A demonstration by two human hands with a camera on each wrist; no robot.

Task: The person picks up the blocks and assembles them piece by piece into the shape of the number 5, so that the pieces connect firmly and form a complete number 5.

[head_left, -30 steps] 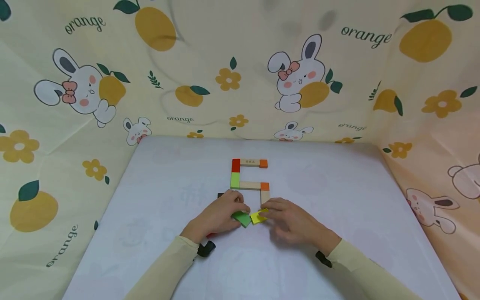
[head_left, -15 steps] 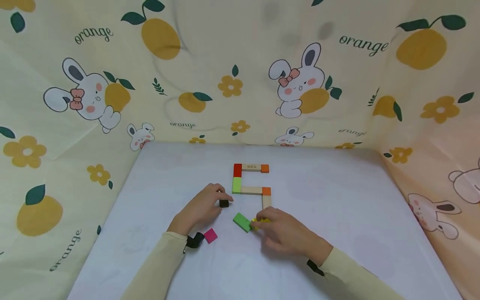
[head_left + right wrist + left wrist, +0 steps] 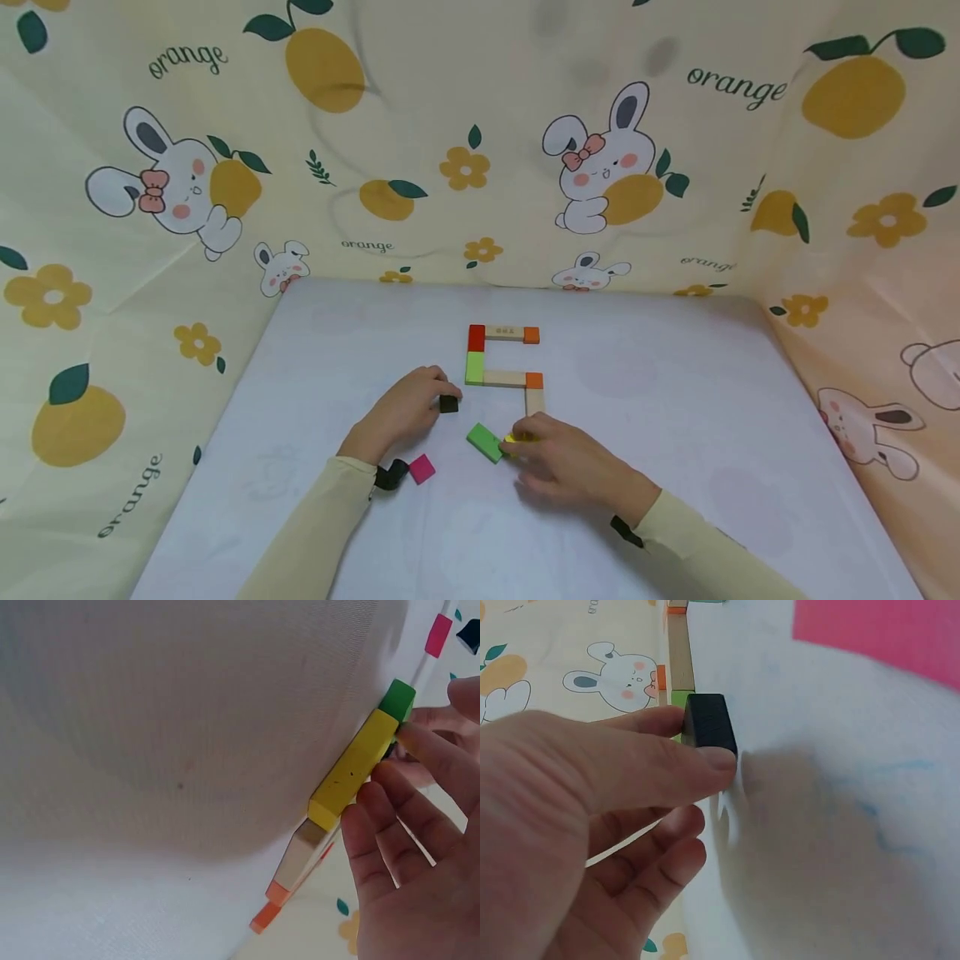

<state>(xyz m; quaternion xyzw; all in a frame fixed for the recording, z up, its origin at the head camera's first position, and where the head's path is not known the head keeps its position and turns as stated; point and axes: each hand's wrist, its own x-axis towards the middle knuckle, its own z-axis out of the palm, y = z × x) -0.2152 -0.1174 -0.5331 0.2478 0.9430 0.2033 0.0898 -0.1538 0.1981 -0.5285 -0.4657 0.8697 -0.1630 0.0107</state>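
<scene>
My left hand (image 3: 401, 410) pinches a small black block (image 3: 711, 721) between thumb and index finger, its other fingers loosely bent. To its right, a green block (image 3: 485, 442) lies slanted on the table. My right hand (image 3: 573, 457) rests its fingertips against a yellow block (image 3: 355, 769), with the thumb standing apart. In the head view that hand covers most of the yellow block. The yellow block's ends meet, or nearly meet, the green block and a plain wooden block (image 3: 298, 851). A pink block (image 3: 422, 468) lies near my left wrist.
Beyond the hands, blocks form an angular line: red (image 3: 476, 337), lime green (image 3: 475, 367), plain wooden and orange ones (image 3: 532, 335). They lie on a white-covered table (image 3: 675, 375). A patterned cloth (image 3: 495, 100) stands behind it and at the sides.
My left hand has left the green block, moved left and taken hold of the black block, uncovering the pink one. My right hand stays at the yellow block, shifted slightly left.
</scene>
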